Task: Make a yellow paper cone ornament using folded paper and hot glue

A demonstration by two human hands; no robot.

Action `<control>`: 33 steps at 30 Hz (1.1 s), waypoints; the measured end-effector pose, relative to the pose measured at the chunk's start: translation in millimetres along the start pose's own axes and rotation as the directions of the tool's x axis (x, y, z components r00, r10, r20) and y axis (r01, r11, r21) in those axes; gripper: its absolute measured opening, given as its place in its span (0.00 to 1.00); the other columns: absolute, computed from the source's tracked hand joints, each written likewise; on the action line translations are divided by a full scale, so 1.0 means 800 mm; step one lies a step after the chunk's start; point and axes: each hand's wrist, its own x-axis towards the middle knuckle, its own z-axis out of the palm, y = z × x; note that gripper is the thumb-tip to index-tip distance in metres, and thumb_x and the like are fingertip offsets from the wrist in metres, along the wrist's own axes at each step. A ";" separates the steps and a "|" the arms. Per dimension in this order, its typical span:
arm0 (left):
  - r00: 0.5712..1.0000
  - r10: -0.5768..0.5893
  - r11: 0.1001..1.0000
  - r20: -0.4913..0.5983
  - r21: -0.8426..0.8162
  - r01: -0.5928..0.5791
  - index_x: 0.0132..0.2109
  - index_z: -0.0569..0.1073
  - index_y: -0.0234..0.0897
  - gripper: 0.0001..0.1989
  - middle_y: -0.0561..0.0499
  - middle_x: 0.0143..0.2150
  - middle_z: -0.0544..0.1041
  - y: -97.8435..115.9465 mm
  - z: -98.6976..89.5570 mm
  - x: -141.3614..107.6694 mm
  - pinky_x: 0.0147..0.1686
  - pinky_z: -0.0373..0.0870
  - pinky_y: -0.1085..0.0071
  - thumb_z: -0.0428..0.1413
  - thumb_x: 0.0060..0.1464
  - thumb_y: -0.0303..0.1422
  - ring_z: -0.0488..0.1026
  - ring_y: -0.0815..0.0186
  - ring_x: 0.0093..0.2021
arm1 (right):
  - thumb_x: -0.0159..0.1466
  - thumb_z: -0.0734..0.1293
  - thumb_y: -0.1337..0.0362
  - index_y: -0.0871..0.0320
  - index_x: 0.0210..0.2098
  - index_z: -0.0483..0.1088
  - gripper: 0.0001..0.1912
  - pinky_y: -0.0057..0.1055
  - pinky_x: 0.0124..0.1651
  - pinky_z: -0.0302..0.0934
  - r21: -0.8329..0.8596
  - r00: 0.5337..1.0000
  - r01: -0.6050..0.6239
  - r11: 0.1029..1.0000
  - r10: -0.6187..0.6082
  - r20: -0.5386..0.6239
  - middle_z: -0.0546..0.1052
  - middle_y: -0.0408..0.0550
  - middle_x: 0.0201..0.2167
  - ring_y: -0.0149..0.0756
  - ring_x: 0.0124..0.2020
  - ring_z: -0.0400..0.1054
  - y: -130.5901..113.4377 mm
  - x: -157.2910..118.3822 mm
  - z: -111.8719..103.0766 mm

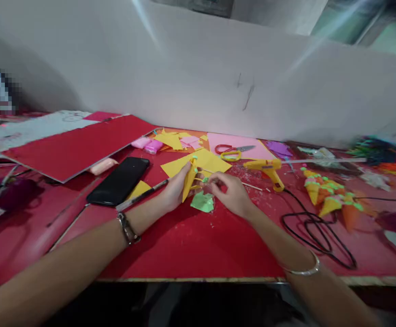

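Head view. Left hand (175, 188): thumb and fingers are clamping on a yellow paper cone (188, 182); its wide end is facing up and away, its narrow tip pointing down toward the wearer. Green bits are showing at the cone's upper end.

Right hand (232, 193): thumb and fingertips are sitting close together beside a small green piece (205, 180), just right of the cone. Cannot tell whether they are gripping it; detail is too small.

Surroundings, relative to the fingers: a green scrap (202, 201) is lying just below, between both sets of fingertips. A yellow sheet (204, 159) is lying just beyond them, with scissors (235, 152) resting farther back. To the right of the right fingers, a yellow glue gun (266, 169) is lying; well beyond it, decorated cones (332, 195) are grouping together. Left of the left fingers, a black phone (119, 181) is resting.
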 end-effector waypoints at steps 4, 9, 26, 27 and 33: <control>0.999 -0.027 1.000 0.047 -0.005 0.028 0.37 0.68 0.34 0.17 0.48 0.32 0.72 0.000 0.005 -0.003 0.29 0.69 0.74 0.42 0.56 0.43 0.72 0.68 0.31 | 0.56 0.59 0.68 0.58 0.36 0.62 0.07 0.24 0.29 0.57 0.085 0.999 -0.038 0.996 0.040 -0.024 0.68 0.41 0.25 0.28 0.26 0.63 0.004 0.002 0.006; 0.999 -0.010 0.999 0.048 -0.031 0.011 0.38 0.67 0.34 0.17 0.49 0.32 0.71 0.000 0.006 -0.004 0.26 0.67 0.77 0.42 0.57 0.43 0.70 0.71 0.28 | 0.57 0.59 0.68 0.58 0.33 0.68 0.07 0.28 0.36 0.60 0.211 0.997 -0.062 0.976 0.071 -0.034 0.73 0.45 0.31 0.31 0.33 0.67 0.005 0.003 0.003; 0.981 -0.022 0.999 0.192 -0.033 0.029 0.31 0.62 0.34 0.19 0.57 0.17 0.57 -0.002 0.008 -0.005 0.15 0.52 0.82 0.38 0.57 0.45 0.52 0.77 0.15 | 0.56 0.63 0.60 0.59 0.26 0.63 0.08 0.24 0.26 0.61 0.555 0.966 -0.200 0.807 0.257 -0.027 0.71 0.40 0.19 0.25 0.20 0.66 0.003 0.007 0.000; 0.981 -0.024 0.999 0.193 -0.036 0.032 0.31 0.62 0.35 0.19 0.57 0.17 0.57 -0.002 0.008 -0.004 0.15 0.52 0.82 0.38 0.57 0.45 0.52 0.77 0.15 | 0.57 0.62 0.60 0.59 0.25 0.64 0.09 0.24 0.26 0.61 0.552 0.967 -0.197 0.810 0.254 -0.028 0.71 0.40 0.19 0.25 0.19 0.65 0.003 0.008 0.000; 0.971 -0.016 0.999 0.240 -0.044 0.027 0.33 0.63 0.35 0.18 0.58 0.17 0.57 -0.003 0.006 -0.003 0.16 0.52 0.82 0.38 0.57 0.44 0.52 0.77 0.15 | 0.53 0.66 0.63 0.58 0.34 0.68 0.09 0.29 0.39 0.64 0.637 0.959 -0.175 0.751 0.277 -0.063 0.76 0.45 0.30 0.30 0.32 0.71 0.008 0.009 0.004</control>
